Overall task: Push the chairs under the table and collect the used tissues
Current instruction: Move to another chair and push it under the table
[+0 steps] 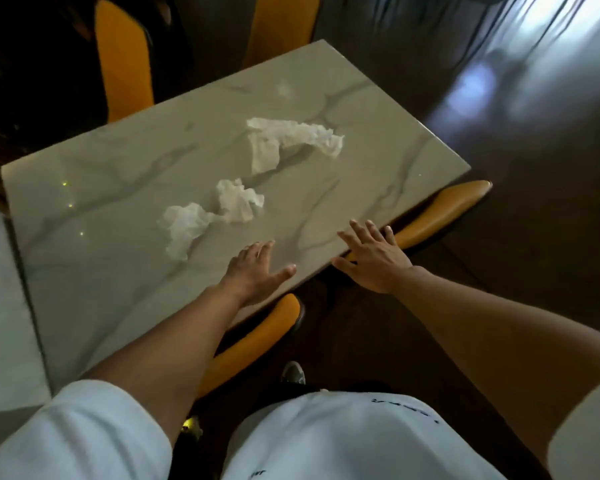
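Head view: left hand (253, 268) and right hand (374, 258) splayed, grasping nothing; 3 crumpled white paper tissues (238, 200) beyond fingertips. Risk: a hasty sweep scatters them off the grey marble-patterned tabletop (101, 188).

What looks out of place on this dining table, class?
Three crumpled used tissues lie loose on the marble table: a large one farthest away, two smaller ones nearer the empty hands.
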